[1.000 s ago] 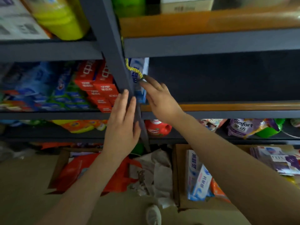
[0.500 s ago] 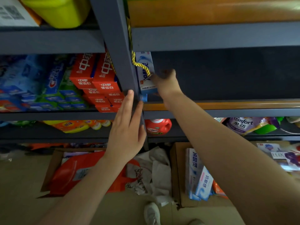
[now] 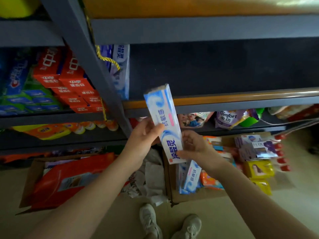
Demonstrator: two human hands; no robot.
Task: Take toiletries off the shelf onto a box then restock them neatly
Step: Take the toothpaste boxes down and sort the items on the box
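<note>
The fingers (image 3: pixel 187 153) of the right hand (image 3: pixel 196 146) were curled round the lower end of a blue-and-white toothpaste box (image 3: pixel 163 123), thumb across its printed face; the fingers (image 3: pixel 158 129) of the left hand (image 3: pixel 144 136) gripped the same box near its middle, from the left side. The box was held in the air in front of the shelf (image 3: pixel 224 99), long axis nearly upright, top end tilted toward the left — clear of every surface. Behind it, one matching toothpaste box (image 3: pixel 121 69) stood upright at the left end of the otherwise dark shelf bay, just beside the grey upright post (image 3: pixel 96 66), where a yellow rope (image 3: pixel 107 60) hung. Left of the post, red toothpaste cartons (image 3: pixel 69 80) were stacked against blue and green ones (image 3: pixel 25 99). Below the hands, a cardboard box (image 3: pixel 174 183) on the floor held further toothpaste packs (image 3: pixel 190 176) and soap packs — beside it lay a second carton with a red bag (image 3: pixel 69 178). Two grey shoes (image 3: pixel 150 219) showed at the bottom edge.
</note>
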